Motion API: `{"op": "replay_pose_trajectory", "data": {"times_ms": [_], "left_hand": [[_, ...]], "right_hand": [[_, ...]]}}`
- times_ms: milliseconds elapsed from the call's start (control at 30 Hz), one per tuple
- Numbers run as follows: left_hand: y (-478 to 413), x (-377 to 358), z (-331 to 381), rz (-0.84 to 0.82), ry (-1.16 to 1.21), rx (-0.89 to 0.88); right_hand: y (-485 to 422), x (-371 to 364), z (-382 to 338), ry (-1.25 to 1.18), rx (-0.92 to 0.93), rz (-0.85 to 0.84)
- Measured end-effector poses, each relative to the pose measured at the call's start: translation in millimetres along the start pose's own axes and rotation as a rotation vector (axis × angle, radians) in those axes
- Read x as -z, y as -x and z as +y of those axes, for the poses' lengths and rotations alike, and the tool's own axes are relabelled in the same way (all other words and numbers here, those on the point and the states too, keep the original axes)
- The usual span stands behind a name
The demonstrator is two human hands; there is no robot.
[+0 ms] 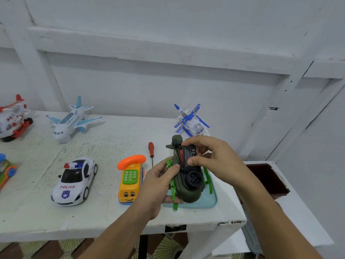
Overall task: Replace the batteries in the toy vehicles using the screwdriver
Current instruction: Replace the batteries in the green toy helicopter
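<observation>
Near the table's (pixel 104 139) front right corner, a person holds a dark green toy helicopter (pixel 188 191) belly-up just above a pale blue tray (pixel 211 201). The left hand (pixel 158 182) grips the toy from its 9 o'clock side, fingers curled round the body and a bright green skid. The right hand (pixel 211 157) comes in from 3 o'clock, thumb and fingers pinching a black battery pack (pixel 189 156) that sits against the toy's underside at the tail end; whether the pack is seated in its bay cannot be told.

A red-handled screwdriver (pixel 151 149) lies untouched on the table at 10 o'clock from the helicopter, tip pointing toward the person. At 9 o'clock stands a yellow telephone bus toy (pixel 130 181), and farther that way a white police car (pixel 74 181). At 12 o'clock is a blue and white helicopter (pixel 192 121). A white airplane (pixel 71 122) and a red and white helicopter (pixel 14 118) stand at the far left. A brown box (pixel 267 180) sits at 3 o'clock.
</observation>
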State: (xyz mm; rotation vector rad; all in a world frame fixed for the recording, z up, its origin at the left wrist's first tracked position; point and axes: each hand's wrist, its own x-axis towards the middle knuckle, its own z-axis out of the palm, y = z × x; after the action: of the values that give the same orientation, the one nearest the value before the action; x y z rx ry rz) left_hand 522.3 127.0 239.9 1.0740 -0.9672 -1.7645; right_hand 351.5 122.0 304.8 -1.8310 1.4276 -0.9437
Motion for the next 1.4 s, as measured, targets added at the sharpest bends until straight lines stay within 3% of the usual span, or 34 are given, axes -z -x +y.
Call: {"op": "replay_pose_trajectory", "data": {"times_ms": [467,833,1400], "left_hand": [[-1.4,-2.0,-4.8,0.038,-0.03,-0.047],[0.8,-4.1,-5.5,0.094,-0.097,-0.184],[-2.1,-3.3,-1.1,0.143,-0.12,-0.209]], "right_hand": [[0.2,-3.2,9.8,0.025,-0.053,0.019],[8.4,-20.2,25.9,-0.368,-0.058,0.219],[5.5,-28.4,24.7,-0.513,-0.02,0.304]]}}
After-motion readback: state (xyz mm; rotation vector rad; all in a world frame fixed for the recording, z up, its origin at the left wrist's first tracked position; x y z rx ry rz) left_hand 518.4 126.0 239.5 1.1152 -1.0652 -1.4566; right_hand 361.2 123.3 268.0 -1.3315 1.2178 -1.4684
